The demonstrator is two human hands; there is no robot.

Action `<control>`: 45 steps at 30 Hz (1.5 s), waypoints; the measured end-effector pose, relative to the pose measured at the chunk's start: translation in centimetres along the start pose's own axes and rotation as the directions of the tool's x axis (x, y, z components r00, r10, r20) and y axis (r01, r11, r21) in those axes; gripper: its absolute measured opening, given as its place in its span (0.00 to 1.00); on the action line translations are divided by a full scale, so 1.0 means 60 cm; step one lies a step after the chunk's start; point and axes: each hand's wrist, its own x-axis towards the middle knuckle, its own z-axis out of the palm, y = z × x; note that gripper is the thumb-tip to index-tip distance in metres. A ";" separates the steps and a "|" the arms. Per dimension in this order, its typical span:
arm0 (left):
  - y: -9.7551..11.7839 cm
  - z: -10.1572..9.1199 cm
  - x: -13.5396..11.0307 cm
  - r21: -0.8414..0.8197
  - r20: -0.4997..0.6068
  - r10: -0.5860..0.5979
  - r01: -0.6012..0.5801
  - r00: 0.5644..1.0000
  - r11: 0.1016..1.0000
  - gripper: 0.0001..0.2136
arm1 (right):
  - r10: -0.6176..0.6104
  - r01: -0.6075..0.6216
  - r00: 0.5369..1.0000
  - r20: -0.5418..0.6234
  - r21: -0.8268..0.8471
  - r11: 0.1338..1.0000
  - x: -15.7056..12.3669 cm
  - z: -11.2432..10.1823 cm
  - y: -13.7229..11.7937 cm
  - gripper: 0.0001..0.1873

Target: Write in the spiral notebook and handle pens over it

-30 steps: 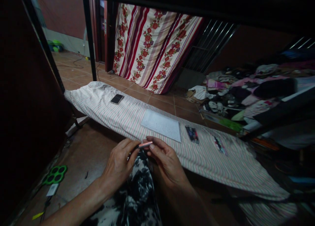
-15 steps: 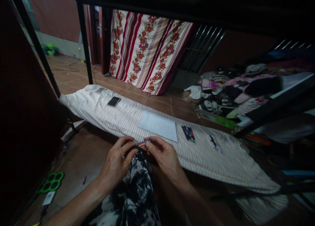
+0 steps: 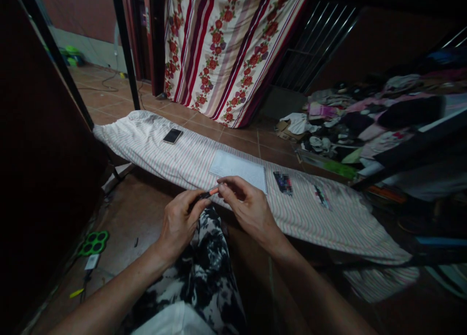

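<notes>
Both hands meet over my knee, which is clothed in black-and-white patterned fabric. My left hand (image 3: 180, 223) pinches the dark end of a small pen-like stick (image 3: 210, 193). My right hand (image 3: 247, 209) pinches its orange end. Just beyond the hands a white spiral notepad (image 3: 241, 170) lies on a long striped cloth-covered board (image 3: 153, 150). On the same board lie a phone (image 3: 172, 136) to the left and a bundle of pens (image 3: 283, 182) to the right.
A floral striped curtain (image 3: 226, 47) hangs at the back. A heap of clothes (image 3: 365, 116) fills the right side. A green plastic ring holder (image 3: 94, 243) lies on the tiled floor at left. Black metal posts (image 3: 126, 47) stand on the left.
The hands have stayed together on the stick, turning it so the orange end points up and right. The view shifted slightly downward and nearer to the board.
</notes>
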 end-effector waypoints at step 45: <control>0.008 -0.015 -0.003 -0.271 0.149 -0.176 0.212 0.973 0.939 0.05 | -0.135 0.219 0.960 0.245 -0.356 0.908 0.013 -0.041 -0.045 0.14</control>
